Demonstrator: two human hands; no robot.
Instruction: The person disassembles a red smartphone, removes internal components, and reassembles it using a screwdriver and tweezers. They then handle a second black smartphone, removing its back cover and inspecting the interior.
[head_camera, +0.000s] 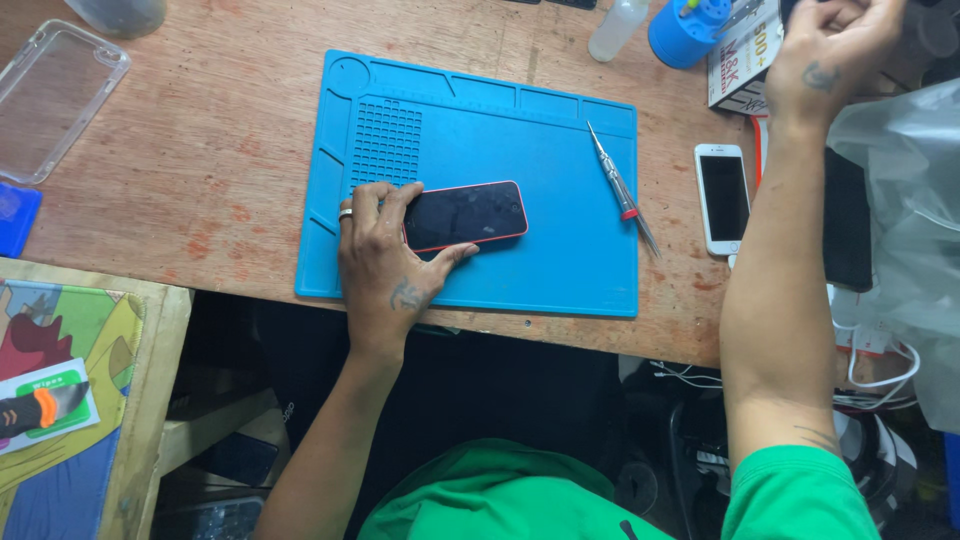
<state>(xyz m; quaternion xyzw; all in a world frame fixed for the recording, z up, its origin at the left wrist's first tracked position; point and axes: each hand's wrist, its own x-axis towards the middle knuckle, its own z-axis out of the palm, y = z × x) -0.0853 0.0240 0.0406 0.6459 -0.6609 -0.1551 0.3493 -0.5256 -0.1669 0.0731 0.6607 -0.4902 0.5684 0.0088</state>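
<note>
1. The left hand (385, 255) rests on the near left part of the blue mat (560, 150), fingers spread over the left end of a dark phone with a red edge (465, 215), thumb against its near side. It pins the phone rather than lifting it.
2. The right hand (830, 45) is up at the far right of the bench (200, 150), above a printed box (735, 65) and next to a blue round holder (685, 35). Its fingers look curled, but whether they grip anything cannot be told.
3. The phone lies flat, screen up, long side running left to right, near the mat's small-parts grid.
4. It looks light, stiff and smooth; the glass face is probably fragile and slippery, so the red side edges seem the safest place to hold.
5. A screwdriver with a red collar (620, 190) lies on the right part of the mat, apart from the phone.
6. A white phone (722, 198) lies on the bench just right of the mat; a clear phone case (55, 95) sits far left.
</note>
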